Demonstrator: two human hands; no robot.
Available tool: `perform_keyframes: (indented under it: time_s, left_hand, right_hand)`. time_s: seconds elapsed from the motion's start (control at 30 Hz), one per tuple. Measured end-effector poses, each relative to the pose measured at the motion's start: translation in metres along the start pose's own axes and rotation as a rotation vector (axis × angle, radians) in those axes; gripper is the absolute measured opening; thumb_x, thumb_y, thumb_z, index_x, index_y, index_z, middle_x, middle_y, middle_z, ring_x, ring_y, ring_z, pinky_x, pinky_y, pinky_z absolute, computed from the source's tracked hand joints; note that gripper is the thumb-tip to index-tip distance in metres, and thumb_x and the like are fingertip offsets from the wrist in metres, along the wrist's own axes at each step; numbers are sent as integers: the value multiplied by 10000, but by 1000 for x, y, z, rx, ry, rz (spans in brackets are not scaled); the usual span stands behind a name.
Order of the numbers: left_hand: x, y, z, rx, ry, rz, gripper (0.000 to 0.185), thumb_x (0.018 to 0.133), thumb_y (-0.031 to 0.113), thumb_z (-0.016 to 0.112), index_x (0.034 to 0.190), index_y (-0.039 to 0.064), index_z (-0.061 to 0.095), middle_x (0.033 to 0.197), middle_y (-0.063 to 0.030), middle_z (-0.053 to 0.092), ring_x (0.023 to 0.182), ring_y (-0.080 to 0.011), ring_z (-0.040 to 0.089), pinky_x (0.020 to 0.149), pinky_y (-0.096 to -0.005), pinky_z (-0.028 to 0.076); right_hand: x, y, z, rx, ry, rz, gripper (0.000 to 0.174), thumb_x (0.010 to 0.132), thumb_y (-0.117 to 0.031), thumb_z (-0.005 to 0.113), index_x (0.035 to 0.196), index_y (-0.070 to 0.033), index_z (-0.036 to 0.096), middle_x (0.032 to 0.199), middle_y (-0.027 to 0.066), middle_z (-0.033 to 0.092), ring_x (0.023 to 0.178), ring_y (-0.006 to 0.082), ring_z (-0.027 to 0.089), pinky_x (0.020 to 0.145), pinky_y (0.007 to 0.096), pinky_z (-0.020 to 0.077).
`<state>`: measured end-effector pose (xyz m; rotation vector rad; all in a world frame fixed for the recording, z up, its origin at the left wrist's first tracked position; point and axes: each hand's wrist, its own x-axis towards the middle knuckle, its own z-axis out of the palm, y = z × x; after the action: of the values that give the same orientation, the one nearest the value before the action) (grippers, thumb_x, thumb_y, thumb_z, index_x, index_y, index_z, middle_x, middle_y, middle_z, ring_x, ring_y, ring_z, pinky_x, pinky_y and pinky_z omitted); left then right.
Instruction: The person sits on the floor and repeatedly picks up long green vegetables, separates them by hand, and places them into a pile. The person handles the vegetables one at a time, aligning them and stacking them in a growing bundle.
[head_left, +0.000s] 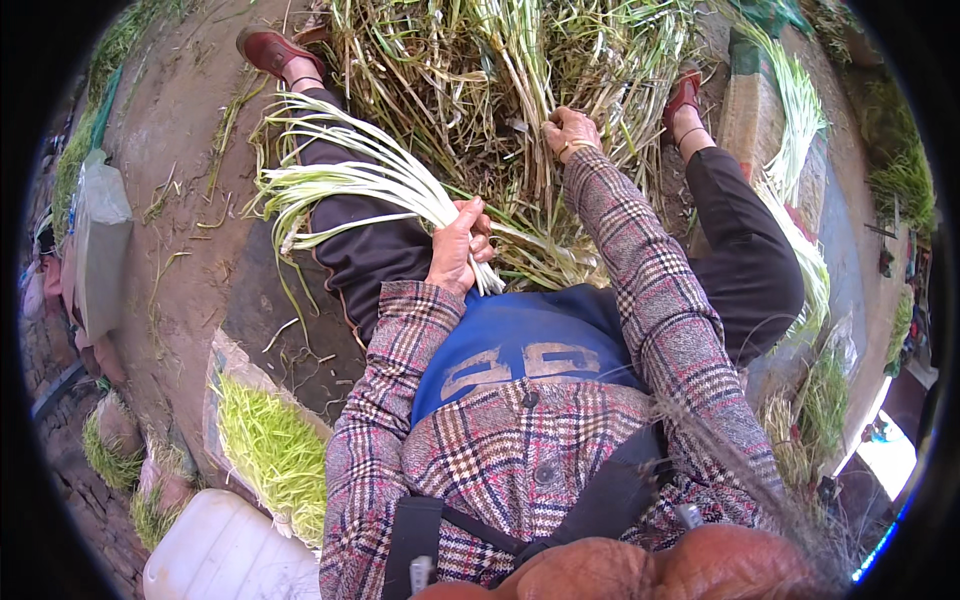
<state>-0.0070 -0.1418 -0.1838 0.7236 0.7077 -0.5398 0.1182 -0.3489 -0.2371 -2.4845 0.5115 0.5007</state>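
My left hand (461, 246) is closed around a bunch of long pale leafy stalks (367, 180), perhaps blanched chives. Their white ends stick out below my fist, and the leafy ends fan out over my left thigh. My right hand (574, 133) rests at the heap of uncleaned stalks (457, 90) between my legs, its fingers curled against some brownish stems. Whether those fingers grip a stem is hidden. The heap mixes green leaves with dry, straw-coloured ones.
More pale stalks (795, 135) lie on sacking at my right. Bright yellow-green cut bundles (270, 442) lie on a sheet at my left, beside a white plastic container (225, 551). A grey block-like object (103, 240) stands farther left. Stray leaves litter the earthen ground (172, 112).
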Motion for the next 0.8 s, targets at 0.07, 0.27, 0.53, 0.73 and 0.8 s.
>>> perform_keyframes:
  time_s: [0.07,0.27,0.53,0.73,0.8]
  left_hand:
    - [0,0,0,9,-3,0,110,851,151,587,821,123,485,624,-4,518,387,-46,359,336,-186,286]
    - [2,0,0,28,34,27,137,854,172,593,836,122,467,660,-23,521,393,-49,341,338,-207,270]
    - [10,8,5,236,-48,29,174,848,176,599,921,64,487,712,-50,581,399,-35,409,338,-169,302]
    - [-7,14,7,131,-125,45,151,839,137,615,877,70,485,635,-14,524,381,-51,374,329,-204,274]
    - [-9,14,8,153,-110,54,152,839,132,618,857,73,479,610,1,489,378,-53,374,324,-205,273]
  right_hand:
    - [4,-1,-3,8,-48,-15,317,759,-323,621,979,-94,626,971,137,632,944,271,592,849,362,449]
    - [-39,8,-14,380,-336,40,185,777,-172,608,874,-17,637,772,82,645,652,130,595,594,279,510]
    - [-156,15,16,379,-880,-396,178,752,-137,612,860,4,612,713,65,615,669,151,574,653,296,490]
    - [-168,6,3,330,-942,-331,261,766,-220,633,909,-2,629,778,86,642,702,182,595,691,310,481]
    - [-154,-3,-6,496,-824,-117,308,778,-212,675,1018,-35,596,835,69,640,647,104,580,588,254,498]
